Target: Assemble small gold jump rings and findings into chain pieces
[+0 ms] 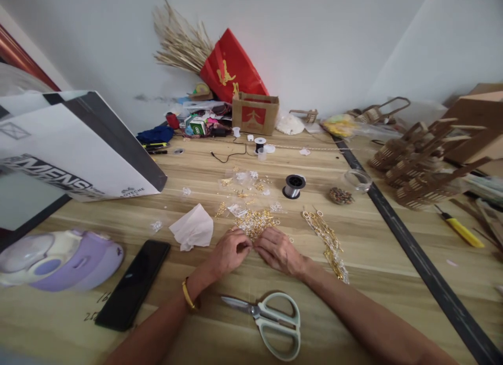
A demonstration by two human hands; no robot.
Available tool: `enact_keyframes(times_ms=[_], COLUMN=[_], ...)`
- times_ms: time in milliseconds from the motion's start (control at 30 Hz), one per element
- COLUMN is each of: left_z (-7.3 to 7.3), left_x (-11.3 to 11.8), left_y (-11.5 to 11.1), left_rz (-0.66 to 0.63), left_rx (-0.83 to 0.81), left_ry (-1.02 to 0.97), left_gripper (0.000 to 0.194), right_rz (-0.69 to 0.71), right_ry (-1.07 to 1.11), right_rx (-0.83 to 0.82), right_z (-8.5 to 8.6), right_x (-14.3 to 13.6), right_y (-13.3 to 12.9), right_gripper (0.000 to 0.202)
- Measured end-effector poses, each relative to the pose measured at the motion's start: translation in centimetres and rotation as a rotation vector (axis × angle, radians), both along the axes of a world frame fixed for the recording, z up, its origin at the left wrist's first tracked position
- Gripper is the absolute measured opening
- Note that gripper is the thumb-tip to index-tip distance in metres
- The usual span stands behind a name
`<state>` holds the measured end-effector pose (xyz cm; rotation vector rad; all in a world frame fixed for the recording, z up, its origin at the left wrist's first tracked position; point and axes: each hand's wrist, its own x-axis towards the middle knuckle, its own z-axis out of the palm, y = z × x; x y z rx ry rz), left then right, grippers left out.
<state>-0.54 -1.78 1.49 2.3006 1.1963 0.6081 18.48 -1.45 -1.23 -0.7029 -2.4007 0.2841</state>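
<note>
Both my hands meet at the near edge of a heap of gold and clear beads (255,222) on the wooden table. My left hand (232,249), with a yellow bangle at its wrist, pinches thumb and forefinger together; whatever sits between them is too small to name. Close beside it, my right hand (277,249) has its fingers curled down and pressed together at the beads, and its fingertips are partly hidden. Below the hands lie scissors (271,323) with pale handles, blades pointing left. Strung gold and clear bead strands (328,242) rest to the right.
A black phone (133,283) and a crumpled tissue (192,227) lie on the left, near a purple-and-white device (74,260). Behind the beads stands a wire spool (294,186). A jar (346,189) lies on its side at right, near small woven baskets (416,165) and a yellow cutter (459,228).
</note>
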Motion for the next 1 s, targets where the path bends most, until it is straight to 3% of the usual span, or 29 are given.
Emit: enact_keyframes(times_ms=[200,433,800,1000], left_z=[0.6,1.0,-0.5,-0.7], left_x=[0.5,0.8,2.0,1.9], left_y=[0.3,1.8,1.8,1.4], left_rz=[0.008,0.036,0.038,0.049], left_rx=[0.026,0.032,0.122,0.172], left_ry=[0.008,0.074,0.172,0.237], left_gripper=[0.012,0.014,0.011,0.008], right_rz=[-0.03,-0.11,-0.29,-0.322], right_ry=[0.075,0.308,0.508,0.525], right_rx=[-0.037,-0.262,-0.443,-0.466], right_z=[0.1,0.1,-0.2,-0.3], right_x=[0.3,0.7,0.9,1.0], right_y=[0.1,0.4,1.1,1.2], right_gripper=[0.016,0.015,0.008,0.009])
